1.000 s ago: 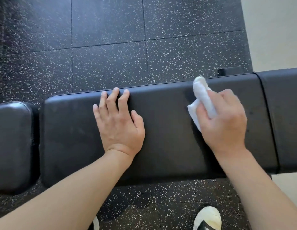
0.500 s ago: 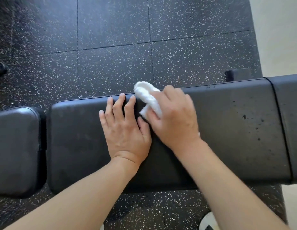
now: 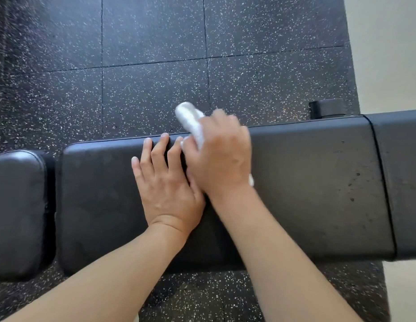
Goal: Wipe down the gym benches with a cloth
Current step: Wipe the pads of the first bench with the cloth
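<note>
Gripping the white cloth (image 3: 190, 123), the right hand (image 3: 222, 156) presses it on the far edge of the black padded counter (image 3: 306, 187), touching the left hand (image 3: 166, 182), which lies flat with fingers (image 3: 159, 147) straight and spread. A separate pad (image 3: 18, 212) sits left; speckled rubber floor (image 3: 156, 66) surrounds. No writing is legible.

bench pad (image 3: 306, 194): matte black with small dark specks near its right end | cloth (image 3: 190, 122): white | rubber floor tiles (image 3: 156, 66): black, flecked all over with white | bare floor (image 3: 388, 54): pale cream
</note>
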`<state>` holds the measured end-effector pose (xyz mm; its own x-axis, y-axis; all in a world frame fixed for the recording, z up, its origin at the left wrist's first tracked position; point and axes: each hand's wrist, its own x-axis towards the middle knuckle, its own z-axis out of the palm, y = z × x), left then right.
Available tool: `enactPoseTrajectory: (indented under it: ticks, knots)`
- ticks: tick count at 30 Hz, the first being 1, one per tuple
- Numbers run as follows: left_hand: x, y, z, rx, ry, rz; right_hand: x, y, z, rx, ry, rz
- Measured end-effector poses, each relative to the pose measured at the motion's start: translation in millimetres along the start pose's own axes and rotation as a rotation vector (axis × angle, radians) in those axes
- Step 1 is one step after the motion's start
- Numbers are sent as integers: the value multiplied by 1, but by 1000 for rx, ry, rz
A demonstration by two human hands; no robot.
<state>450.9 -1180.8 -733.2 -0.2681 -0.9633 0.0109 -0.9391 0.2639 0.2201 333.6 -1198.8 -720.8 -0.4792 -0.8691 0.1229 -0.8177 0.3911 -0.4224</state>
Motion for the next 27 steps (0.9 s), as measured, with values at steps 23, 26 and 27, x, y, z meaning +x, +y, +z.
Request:
enactPoseTrajectory:
  ticks: [23, 26, 27]
  knots:
    - [0, -2, 5, 50, -6, -7, -48, 1, -1, 141, 82, -60]
    - [-1, -1, 2, -9, 13, 6, -63, 39, -19, 126, 105, -104]
    - [-2, -1, 1, -16, 17, 12, -71, 62, -29, 99, 127, -106]
